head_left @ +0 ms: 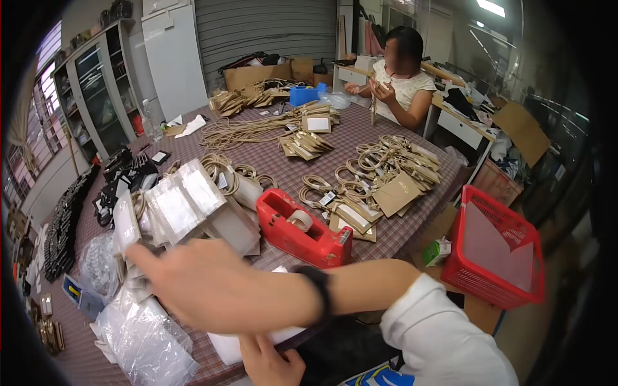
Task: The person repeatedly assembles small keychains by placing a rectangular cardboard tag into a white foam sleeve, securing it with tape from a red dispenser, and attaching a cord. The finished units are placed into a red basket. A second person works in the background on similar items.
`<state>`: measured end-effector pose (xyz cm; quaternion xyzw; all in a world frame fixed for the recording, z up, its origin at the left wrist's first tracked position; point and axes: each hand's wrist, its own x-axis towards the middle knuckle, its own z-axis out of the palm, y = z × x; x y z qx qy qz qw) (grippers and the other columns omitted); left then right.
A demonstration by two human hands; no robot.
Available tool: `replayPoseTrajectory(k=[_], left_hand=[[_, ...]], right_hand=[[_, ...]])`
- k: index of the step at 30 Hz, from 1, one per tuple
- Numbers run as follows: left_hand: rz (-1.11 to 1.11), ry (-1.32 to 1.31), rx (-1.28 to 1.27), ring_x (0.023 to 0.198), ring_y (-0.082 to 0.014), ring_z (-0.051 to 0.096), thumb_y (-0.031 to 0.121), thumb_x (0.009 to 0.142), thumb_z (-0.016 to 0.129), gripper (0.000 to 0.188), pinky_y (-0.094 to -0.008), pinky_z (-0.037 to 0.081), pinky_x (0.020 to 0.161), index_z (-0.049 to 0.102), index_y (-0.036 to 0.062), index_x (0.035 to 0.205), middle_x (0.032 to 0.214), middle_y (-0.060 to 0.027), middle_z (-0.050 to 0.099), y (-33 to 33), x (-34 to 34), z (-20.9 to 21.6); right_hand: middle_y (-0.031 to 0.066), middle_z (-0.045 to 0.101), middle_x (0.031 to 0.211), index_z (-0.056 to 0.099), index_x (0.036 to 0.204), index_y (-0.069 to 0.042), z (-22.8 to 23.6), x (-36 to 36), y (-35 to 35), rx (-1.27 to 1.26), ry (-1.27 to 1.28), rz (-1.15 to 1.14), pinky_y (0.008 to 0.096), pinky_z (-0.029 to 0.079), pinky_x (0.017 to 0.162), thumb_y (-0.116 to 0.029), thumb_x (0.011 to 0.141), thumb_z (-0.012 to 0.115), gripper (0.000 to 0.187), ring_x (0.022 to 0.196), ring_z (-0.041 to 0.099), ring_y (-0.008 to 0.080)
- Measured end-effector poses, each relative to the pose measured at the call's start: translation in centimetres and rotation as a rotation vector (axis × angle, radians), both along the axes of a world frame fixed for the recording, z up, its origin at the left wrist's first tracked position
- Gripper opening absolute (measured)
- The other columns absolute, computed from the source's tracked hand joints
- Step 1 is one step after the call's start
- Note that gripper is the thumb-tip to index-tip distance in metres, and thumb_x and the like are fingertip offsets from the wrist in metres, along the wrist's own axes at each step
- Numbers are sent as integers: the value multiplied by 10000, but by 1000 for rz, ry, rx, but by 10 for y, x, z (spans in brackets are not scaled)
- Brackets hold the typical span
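Observation:
Reaching across to the left, my right hand (199, 276) is slightly blurred. Its index finger stretches to the lower edge of a pale flat packet (126, 222), and its other fingers are hidden. That packet leans beside a pile of clear-bagged flat packets (183, 199). Below my right wrist, my left hand (273, 365) rests at a white sheet (225, 347) by the near table edge. Its finger and thumb are apart. A red tape dispenser (302, 238) with a roll of tape stands just beyond my right forearm.
Tan cards with coiled cords (373, 186) lie right of centre, with more cord bundles (238, 132) behind. Clear plastic bags (148, 341) lie at near left, black cables (67, 219) at far left. A red basket (456, 257) stands at right. Another person (405, 80) sits across the table.

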<state>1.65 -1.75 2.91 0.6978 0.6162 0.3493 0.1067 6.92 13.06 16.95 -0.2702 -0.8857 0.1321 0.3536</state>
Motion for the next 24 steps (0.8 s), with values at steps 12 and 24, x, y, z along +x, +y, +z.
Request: replayPoseTrajectory(k=[12,24], left_hand=[[33,134,36,1461,-546,398,21,750,603,707,-557,354,1223,517,-68,1445,1544,-350,445,3,13,-7],[86,161,44,1439,-528,437,30,763,644,683,-555,377,1204,534,-61,1431,1528,-333,472,7,22,-6]], right_hand=[[225,508,1435,423,1561,-57,-124,383,8,215,-472,-1100,558,392,1137,77,772,590,817,1367,462,440],[58,726,1072,612,1406,-20,-111,369,-6,-132,377,-897,266,541,822,53,947,661,468,907,647,99]])
